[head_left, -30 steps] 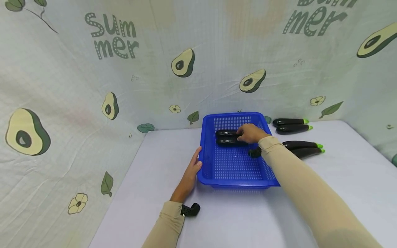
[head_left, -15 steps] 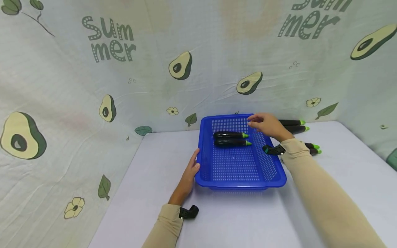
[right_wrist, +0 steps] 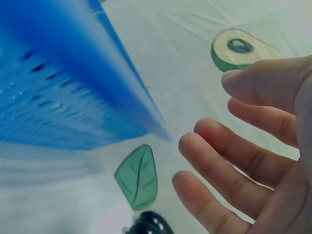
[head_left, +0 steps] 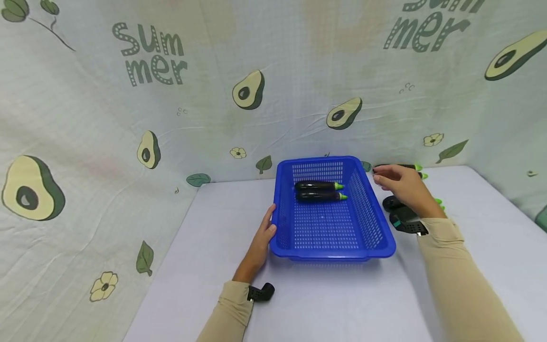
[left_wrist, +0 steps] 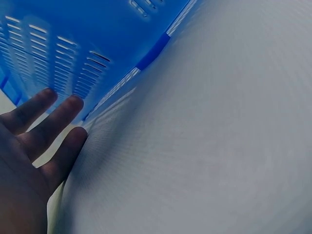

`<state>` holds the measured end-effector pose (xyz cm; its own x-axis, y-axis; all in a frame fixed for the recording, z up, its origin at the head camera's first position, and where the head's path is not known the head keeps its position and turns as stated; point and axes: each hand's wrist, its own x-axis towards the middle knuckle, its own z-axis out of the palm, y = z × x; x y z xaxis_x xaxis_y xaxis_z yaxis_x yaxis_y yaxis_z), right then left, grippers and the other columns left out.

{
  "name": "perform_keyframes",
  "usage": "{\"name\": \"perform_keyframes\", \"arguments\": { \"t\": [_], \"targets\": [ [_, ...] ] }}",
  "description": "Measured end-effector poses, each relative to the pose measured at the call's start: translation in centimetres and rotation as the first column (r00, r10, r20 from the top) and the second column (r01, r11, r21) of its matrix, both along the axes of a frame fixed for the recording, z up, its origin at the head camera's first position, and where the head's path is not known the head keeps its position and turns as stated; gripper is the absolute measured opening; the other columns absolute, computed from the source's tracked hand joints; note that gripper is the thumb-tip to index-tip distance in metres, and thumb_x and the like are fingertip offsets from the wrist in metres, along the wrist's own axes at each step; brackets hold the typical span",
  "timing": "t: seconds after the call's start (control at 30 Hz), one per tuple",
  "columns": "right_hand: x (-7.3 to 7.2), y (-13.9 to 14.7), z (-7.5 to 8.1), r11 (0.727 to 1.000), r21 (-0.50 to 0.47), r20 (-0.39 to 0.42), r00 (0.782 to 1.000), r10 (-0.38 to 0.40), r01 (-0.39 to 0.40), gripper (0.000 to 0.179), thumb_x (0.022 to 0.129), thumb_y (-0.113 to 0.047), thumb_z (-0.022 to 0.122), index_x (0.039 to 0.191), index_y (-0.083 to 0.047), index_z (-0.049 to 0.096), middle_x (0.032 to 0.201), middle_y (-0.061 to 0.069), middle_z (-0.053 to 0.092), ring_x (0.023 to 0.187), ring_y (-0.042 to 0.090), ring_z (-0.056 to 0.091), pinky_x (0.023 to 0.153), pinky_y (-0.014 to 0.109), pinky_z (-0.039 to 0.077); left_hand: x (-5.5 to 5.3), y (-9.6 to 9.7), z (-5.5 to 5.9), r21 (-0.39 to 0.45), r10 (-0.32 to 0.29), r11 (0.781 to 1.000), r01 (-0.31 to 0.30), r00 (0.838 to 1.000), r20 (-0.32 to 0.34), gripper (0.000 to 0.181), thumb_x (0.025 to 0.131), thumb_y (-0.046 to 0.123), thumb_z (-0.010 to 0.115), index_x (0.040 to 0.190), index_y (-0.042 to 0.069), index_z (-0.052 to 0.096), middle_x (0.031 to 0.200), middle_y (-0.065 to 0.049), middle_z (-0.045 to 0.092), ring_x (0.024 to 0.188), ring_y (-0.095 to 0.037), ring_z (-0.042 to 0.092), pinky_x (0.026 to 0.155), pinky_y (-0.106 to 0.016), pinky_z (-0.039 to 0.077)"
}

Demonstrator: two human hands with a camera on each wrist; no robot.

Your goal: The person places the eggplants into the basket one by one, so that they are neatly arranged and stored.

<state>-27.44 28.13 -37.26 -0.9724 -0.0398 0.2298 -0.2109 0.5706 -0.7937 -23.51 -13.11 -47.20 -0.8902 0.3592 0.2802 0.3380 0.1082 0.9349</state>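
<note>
Two glossy dark eggplants with green tips lie side by side in a blue plastic basket [head_left: 325,254]; the back one [head_left: 316,185] is just behind the front one [head_left: 318,196]. My left hand [head_left: 259,240] rests against the basket's left side, its fingers extended along the slotted wall in the left wrist view. To the right of the basket, my right hand [head_left: 403,185] hovers with nothing in it, fingers apart and slightly bent. Beneath and behind it are two pairs of eggplants, partly hidden: a back pair [head_left: 412,167] and a nearer pair [head_left: 391,203].
The basket stands on a white-covered table [head_left: 205,247]. Behind it hangs a pale cloth [head_left: 295,57] printed with avocados, leaves and lettering. Each wrist wears a black camera, such as the left wrist camera [head_left: 261,292].
My right hand has let go of the eggplant in the basket, risen over the right rim and moved right above the eggplants outside. The left hand has stayed at the basket's side.
</note>
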Motion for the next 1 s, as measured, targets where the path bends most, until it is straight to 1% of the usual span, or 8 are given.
{"name": "perform_keyframes", "arguments": {
  "t": [0.13,0.3,0.53,0.6,0.7,0.83,0.93,1.0],
  "targets": [
    [1.2,0.6,-1.3,1.000,0.008,-0.029,0.999,-0.024,0.024,0.055,0.099,-0.041,0.063,0.136,-0.002,0.058,0.125,0.022,0.065,0.091,-0.005,0.060,0.076,0.017,0.053,0.1,0.0,-0.1,0.000,0.001,1.000,-0.001,1.000,0.011,0.058,0.106,0.037,0.035,0.161,0.032,0.018,0.166,0.003,0.012,0.152,-0.020,0.009,0.119,-0.055,0.007],
    [2.0,1.1,-2.0,0.999,0.034,-0.040,0.999,-0.026,0.027,0.054,0.099,-0.041,0.062,0.135,-0.001,0.058,0.125,0.023,0.065,0.092,-0.009,0.058,0.075,0.012,0.050,0.2,0.0,-0.2,-0.007,0.001,1.000,-0.001,1.000,0.009,0.057,0.106,0.037,0.034,0.161,0.033,0.016,0.166,0.005,0.011,0.152,-0.019,0.008,0.119,-0.054,0.007],
    [2.6,2.3,-1.6,0.993,0.113,-0.055,0.998,-0.037,0.043,0.049,0.100,-0.035,0.062,0.133,0.001,0.060,0.121,0.024,0.067,0.088,-0.010,0.055,0.072,0.011,0.046,-0.1,0.1,-0.2,-0.010,0.004,1.000,-0.004,1.000,0.014,0.058,0.106,0.036,0.034,0.161,0.032,0.016,0.166,0.005,0.011,0.152,-0.019,0.007,0.119,-0.055,0.005],
    [2.8,2.6,-1.6,0.989,0.137,-0.050,0.997,-0.054,0.061,0.049,0.100,-0.036,0.061,0.133,0.001,0.060,0.120,0.023,0.067,0.090,-0.005,0.056,0.072,0.012,0.045,-0.2,0.1,-0.2,-0.008,-0.001,1.000,0.001,1.000,0.012,0.058,0.106,0.034,0.034,0.161,0.031,0.016,0.166,0.004,0.011,0.152,-0.019,0.008,0.119,-0.054,0.006],
    [3.1,3.1,-1.9,0.985,0.151,-0.047,0.996,-0.075,0.081,0.048,0.100,-0.036,0.061,0.131,0.001,0.061,0.119,0.023,0.067,0.097,0.013,0.062,0.074,0.017,0.046,-0.2,0.1,-0.1,0.005,-0.011,1.000,0.011,1.000,0.018,0.059,0.106,0.031,0.034,0.162,0.029,0.015,0.167,0.002,0.010,0.152,-0.020,0.007,0.119,-0.054,0.006],
    [3.4,3.7,-2.4,0.981,0.169,-0.023,0.995,-0.095,0.097,0.054,0.101,-0.040,0.059,0.133,0.002,0.059,0.123,0.026,0.064,0.109,0.038,0.060,0.085,0.041,0.050,-0.1,0.1,-0.1,0.003,-0.009,1.000,0.009,1.000,0.021,0.059,0.107,0.031,0.033,0.162,0.028,0.014,0.167,0.002,0.009,0.152,-0.021,0.007,0.119,-0.055,0.006],
    [3.6,4.2,-2.7,0.978,0.186,-0.016,0.995,-0.098,0.099,0.056,0.101,-0.042,0.057,0.134,0.003,0.057,0.125,0.028,0.062,0.113,0.044,0.058,0.087,0.056,0.048,0.0,0.1,-0.2,-0.007,0.001,1.000,-0.001,1.000,0.021,0.058,0.106,0.034,0.033,0.162,0.030,0.015,0.166,0.003,0.010,0.152,-0.021,0.007,0.119,-0.056,0.006],
    [3.7,4.7,-2.8,0.976,0.196,-0.025,0.995,-0.097,0.100,0.055,0.101,-0.041,0.057,0.133,0.004,0.058,0.125,0.028,0.062,0.112,0.044,0.058,0.086,0.051,0.049,-0.1,0.1,-0.2,-0.010,0.005,1.000,-0.004,1.000,0.022,0.058,0.106,0.036,0.034,0.161,0.032,0.016,0.166,0.004,0.010,0.152,-0.020,0.007,0.119,-0.056,0.006]
  ]
}}
